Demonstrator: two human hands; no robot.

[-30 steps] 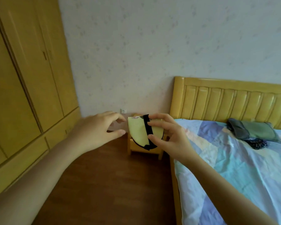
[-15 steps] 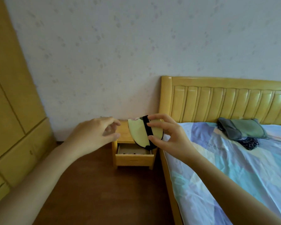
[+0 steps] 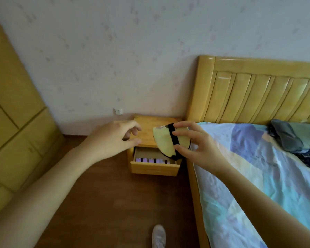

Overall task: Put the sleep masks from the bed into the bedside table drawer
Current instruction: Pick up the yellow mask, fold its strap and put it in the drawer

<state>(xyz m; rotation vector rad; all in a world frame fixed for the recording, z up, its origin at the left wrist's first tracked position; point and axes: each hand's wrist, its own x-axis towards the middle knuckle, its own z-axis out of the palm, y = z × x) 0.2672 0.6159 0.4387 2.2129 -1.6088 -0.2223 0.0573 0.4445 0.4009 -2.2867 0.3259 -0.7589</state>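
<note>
Pale yellow sleep mask point(image 3: 164, 141) with a black strap point(image 3: 173, 140), folded into a half-round, held in the air above the open drawer point(image 3: 155, 164) and in front of the right edge of the bedside table point(image 3: 150, 129); pinched in the right hand point(image 3: 197, 149), forefinger and middle finger laid across the strap from above, thumb pressing from below near the lower rim, so fingers clamped on the mask at its right half; left half of the mask free of any finger, lower black edge hanging just over the drawer's right end; cannot tell whether it touches the drawer wall.

Left hand point(image 3: 113, 140) just beside the mask on its left, not touching it; fingers loosely curled and apart, thumb below, nothing between them; hovering over the front left corner of the table top.

Inside the drawer, a row of small purple and dark items point(image 3: 151, 160) along the front wall; too blurred to name.

Bed point(image 3: 258, 185) touching the table's right side, covered with a sheet of blue, teal and lilac patches; wooden headboard point(image 3: 258, 93) against the wall point(image 3: 115, 51); grey and green folded cloths point(image 3: 293, 136) near the headboard, well apart from the hands, a dark patterned piece beneath them.

Yellow wardrobe point(image 3: 11, 131) at the far left; brown wooden floor point(image 3: 106, 203) below; tip of a pale shoe point(image 3: 158, 236) at the bottom edge.
</note>
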